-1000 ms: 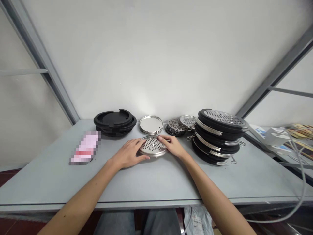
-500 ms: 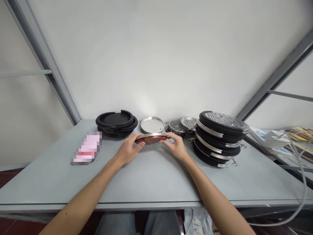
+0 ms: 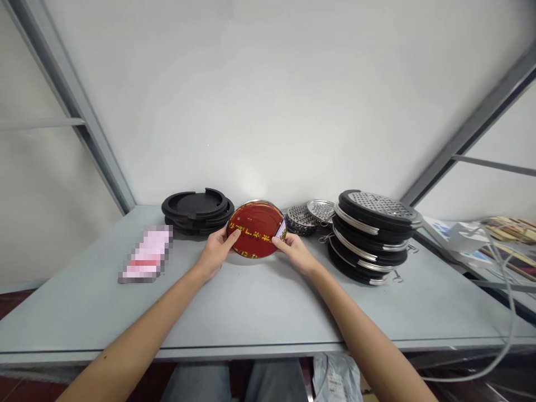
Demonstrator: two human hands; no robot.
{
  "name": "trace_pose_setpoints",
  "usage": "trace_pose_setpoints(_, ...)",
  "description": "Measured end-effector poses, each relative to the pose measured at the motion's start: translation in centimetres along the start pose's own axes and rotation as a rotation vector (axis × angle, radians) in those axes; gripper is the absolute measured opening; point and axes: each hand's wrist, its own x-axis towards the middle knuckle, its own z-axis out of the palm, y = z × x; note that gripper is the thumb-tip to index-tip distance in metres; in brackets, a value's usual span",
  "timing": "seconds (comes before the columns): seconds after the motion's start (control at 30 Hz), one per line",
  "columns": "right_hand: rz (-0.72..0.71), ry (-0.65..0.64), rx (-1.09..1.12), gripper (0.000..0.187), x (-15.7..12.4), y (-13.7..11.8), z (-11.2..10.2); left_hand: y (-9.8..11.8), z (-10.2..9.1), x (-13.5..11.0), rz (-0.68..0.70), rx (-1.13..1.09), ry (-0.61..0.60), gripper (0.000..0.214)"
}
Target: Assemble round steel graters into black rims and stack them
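A round metal disc [image 3: 255, 223] is held up between both hands, its red printed face with yellow lettering tilted toward me. My left hand [image 3: 216, 249] grips its left edge, thumb on the red face. At the right edge, beside a white and yellow patch of print, my right hand [image 3: 293, 249] holds it with the thumb in front. The fingers behind the disc are hidden. Just beyond it, the rim of a silver round plate [image 3: 257, 201] shows, mostly covered.
Black ring-shaped trays [image 3: 196, 215] are stacked at the back left, near a blurred pink item [image 3: 146, 254]. Perforated metal discs [image 3: 301, 216] lie right of centre. A tall stack of black and silver round pieces [image 3: 372, 237] stands at the right. A white cable [image 3: 508, 318] hangs over the table's right side.
The disc has been tipped from nearly edge-on to face me, so its red printed side shows. Both hands have kept hold, and it now covers most of the silver plate behind.
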Motion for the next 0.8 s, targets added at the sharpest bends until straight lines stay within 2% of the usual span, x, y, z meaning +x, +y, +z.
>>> trace_pose_setpoints(0.1, 0.036, 0.026, 0.045, 0.044, 0.0, 0.1, -0.4, 0.2, -0.3, 0.0, -0.116, -0.013, -0.034, 0.053)
trace_pose_setpoints(0.23, 0.078, -0.002, 0.025, 0.045, -0.2, -0.1, -1.1, 0.5, -0.5, -0.2, -0.142, -0.012, -0.072, 0.056)
trace_pose_setpoints(0.4, 0.112, -0.019, 0.006, 0.046, -0.3, -0.3, -0.8, 0.7, -0.5, -0.2, -0.197, -0.021, -0.041, 0.06)
trace_pose_setpoints(0.6, 0.14, 0.087, 0.107, 0.049, -0.2, -0.5, -1.0, -0.2, -0.5, -0.2, -0.227, 0.008, -0.116, 0.054)
trace_pose_setpoints(0.8, 0.138, 0.083, 0.094, 0.049, -0.3, -0.8, -1.2, -0.3, 0.0, -0.5, -0.272, 0.0, -0.175, 0.052)
